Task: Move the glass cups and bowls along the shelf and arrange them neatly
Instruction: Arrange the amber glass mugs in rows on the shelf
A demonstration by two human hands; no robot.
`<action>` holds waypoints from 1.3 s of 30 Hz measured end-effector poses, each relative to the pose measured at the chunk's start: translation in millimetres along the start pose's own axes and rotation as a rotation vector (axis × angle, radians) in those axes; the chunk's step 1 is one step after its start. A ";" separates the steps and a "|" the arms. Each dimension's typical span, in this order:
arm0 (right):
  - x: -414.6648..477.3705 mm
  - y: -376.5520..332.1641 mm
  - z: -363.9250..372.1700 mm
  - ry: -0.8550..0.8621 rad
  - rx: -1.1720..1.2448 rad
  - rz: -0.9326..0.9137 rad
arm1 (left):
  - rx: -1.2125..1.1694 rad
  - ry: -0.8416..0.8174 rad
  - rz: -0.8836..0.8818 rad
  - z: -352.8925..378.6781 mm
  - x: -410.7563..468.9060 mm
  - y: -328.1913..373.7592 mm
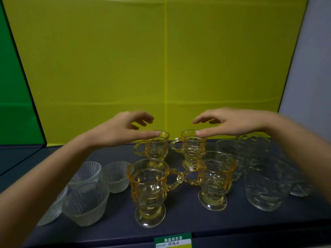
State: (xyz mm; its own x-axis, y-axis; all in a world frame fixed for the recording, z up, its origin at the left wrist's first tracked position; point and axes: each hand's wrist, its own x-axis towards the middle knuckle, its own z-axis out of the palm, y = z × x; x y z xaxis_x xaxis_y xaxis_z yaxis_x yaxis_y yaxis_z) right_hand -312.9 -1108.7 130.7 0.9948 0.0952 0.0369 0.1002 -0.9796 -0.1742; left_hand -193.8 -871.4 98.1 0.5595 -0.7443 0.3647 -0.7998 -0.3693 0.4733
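- A green price label [172, 240] is seen nearest the camera, at the front edge of the dark shelf [188, 222].
- The fingers [145, 116] of the left hand [123, 128] are held apart and curved, clamped on nothing. The thumb lies at the rim of the back left amber cup [155, 145].
- The right hand [231, 122] is spread likewise over the back right amber cup [192, 147]. Contact cannot be told.
- Both cups are probably meant to be taken from above as a pair.
- The front amber cups [148, 190] are stood upright, handles turned inward.
- Ribbed bowls [87, 203] are grouped left and clear glasses [263, 192] crowded right.
- The shelf is backed by a yellow panel [161, 59], with a green panel [10, 104] at its left.
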 end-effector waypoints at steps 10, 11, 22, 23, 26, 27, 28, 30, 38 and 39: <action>-47.1 -18.0 12.7 -0.078 -0.149 -0.093 | 0.200 -0.119 0.031 13.1 -63.9 35.8; -46.9 -18.7 14.1 -0.073 -0.176 -0.090 | 0.194 -0.112 0.022 14.7 -63.4 35.6; -40.0 -13.8 21.0 -0.030 -0.178 -0.075 | -0.031 -0.293 -0.025 4.5 -46.7 9.1; -39.3 -13.4 21.3 -0.029 -0.183 -0.072 | -0.036 -0.309 -0.035 4.1 -46.7 9.8; -36.4 -11.4 21.5 -0.024 -0.185 -0.064 | 0.107 -0.140 -0.114 12.1 -46.3 13.1; -35.4 -10.9 21.3 -0.025 -0.187 -0.063 | 0.191 -0.045 -0.126 16.8 -46.7 15.5; -34.2 -10.2 21.2 -0.026 -0.192 -0.061 | 0.271 0.034 -0.135 21.7 -47.0 18.2; -32.6 -9.5 21.2 -0.025 -0.202 -0.056 | 0.381 0.109 -0.158 29.3 -46.2 21.3; -28.0 -6.1 21.9 0.001 -0.186 -0.074 | 0.072 0.008 -0.164 27.8 -41.7 15.6; -27.5 -5.6 21.8 0.002 -0.183 -0.078 | 0.007 -0.015 -0.162 27.1 -42.9 16.3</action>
State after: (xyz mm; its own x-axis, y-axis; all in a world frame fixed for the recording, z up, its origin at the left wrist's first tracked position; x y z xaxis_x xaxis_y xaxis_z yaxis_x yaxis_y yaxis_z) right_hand -340.4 -1101.9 109.1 0.9841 0.1714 0.0457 0.1711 -0.9852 0.0110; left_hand -236.7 -860.6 68.4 0.6783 -0.6826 0.2719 -0.7006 -0.4894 0.5193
